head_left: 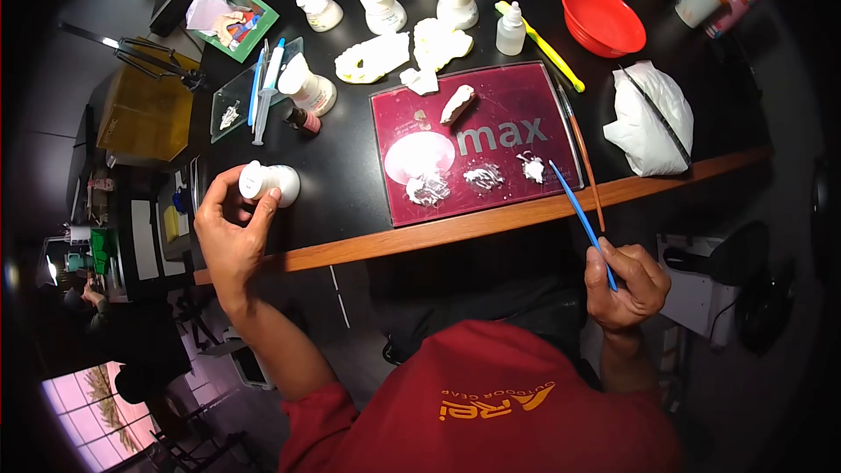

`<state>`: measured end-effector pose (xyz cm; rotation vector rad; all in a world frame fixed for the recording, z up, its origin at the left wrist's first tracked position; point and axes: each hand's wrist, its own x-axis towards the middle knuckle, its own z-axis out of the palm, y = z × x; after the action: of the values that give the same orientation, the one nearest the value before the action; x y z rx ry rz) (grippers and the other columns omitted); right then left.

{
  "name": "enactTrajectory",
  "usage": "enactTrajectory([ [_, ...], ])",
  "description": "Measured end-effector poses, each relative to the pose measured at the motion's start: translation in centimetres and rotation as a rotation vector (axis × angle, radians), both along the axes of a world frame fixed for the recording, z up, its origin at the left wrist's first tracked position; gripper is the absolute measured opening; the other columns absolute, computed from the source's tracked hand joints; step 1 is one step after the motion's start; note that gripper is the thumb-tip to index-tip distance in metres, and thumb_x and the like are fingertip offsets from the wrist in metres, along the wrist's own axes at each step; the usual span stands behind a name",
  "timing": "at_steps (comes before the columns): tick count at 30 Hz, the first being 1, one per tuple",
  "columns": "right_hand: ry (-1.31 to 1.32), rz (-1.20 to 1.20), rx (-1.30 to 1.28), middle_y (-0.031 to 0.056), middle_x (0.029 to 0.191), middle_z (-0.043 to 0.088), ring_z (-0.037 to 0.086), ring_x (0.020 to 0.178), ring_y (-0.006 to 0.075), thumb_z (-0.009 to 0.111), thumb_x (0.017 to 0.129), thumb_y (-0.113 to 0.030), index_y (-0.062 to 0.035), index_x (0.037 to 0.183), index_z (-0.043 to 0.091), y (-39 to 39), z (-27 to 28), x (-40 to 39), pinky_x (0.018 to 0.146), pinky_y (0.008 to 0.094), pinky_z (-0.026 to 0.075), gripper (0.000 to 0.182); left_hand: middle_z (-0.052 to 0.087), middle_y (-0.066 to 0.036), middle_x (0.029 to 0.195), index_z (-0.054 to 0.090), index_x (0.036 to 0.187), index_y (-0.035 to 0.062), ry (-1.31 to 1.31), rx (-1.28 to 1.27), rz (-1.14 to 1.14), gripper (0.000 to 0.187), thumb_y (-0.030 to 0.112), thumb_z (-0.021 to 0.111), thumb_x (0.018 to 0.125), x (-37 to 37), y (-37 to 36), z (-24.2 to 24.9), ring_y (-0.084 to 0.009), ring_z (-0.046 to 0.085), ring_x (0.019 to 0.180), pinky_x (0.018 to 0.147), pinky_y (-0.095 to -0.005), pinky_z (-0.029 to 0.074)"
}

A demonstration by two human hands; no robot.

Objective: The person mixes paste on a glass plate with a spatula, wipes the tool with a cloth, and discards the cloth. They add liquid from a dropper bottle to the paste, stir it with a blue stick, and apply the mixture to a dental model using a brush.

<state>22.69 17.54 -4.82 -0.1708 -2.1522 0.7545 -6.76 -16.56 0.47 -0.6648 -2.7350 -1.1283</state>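
Observation:
On the left, my left hand [229, 232] has its thumb and fingers closed around a small white jar [279, 183] at the table's front edge. My right hand [626, 285] pinches a slim blue spatula [575, 199], whose tip points at the right-hand white heap [533, 168]. That heap lies on a maroon mixing slab [526, 197] printed "max", beside two more heaps of white material [483, 177]. A brush with a brown handle [582, 151] rests along the slab's right side. A crumpled white piece [457, 104] lies higher on the slab.
Several white jars [382, 10] stand at the back near wadded tissues [372, 59]. A dropper bottle [511, 31], yellow-handled tool [552, 52] and red bowl [603, 21] sit behind the slab. White wadding [648, 123] is at right; a dental model [235, 28] in a green tray is at left.

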Motion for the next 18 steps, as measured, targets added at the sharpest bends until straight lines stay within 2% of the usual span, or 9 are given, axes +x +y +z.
enactTrajectory([
  [4, -0.007, 0.008, 0.000, 0.0067, 0.069, 0.068, 0.067, 0.056, 0.0148, 0.079, 0.082, 0.004, 0.0018, 0.101, 0.076, -0.08, 0.12, -0.05, 0.050, 0.0258, 0.051, 0.020, 0.075, -0.001, 0.091, 0.075, 0.112, 0.0025, 0.001, 0.014, 0.040, 0.033, 0.011, 0.088, 0.083, 0.25, 0.40, 0.20, -0.0068, 0.061, 0.079, 0.069, -0.0242, 0.046],
  [18, -0.014, 0.005, -0.003, 0.0079, 0.070, 0.069, 0.068, 0.057, 0.0156, 0.080, 0.081, 0.005, 0.0021, 0.100, 0.076, -0.20, 0.12, -0.14, 0.050, 0.0263, 0.052, 0.020, 0.076, -0.003, 0.092, 0.075, 0.113, 0.0024, 0.006, 0.035, 0.036, 0.035, 0.011, 0.088, 0.082, 0.27, 0.37, -0.20, -0.0077, 0.063, 0.079, 0.069, -0.0252, 0.046],
])
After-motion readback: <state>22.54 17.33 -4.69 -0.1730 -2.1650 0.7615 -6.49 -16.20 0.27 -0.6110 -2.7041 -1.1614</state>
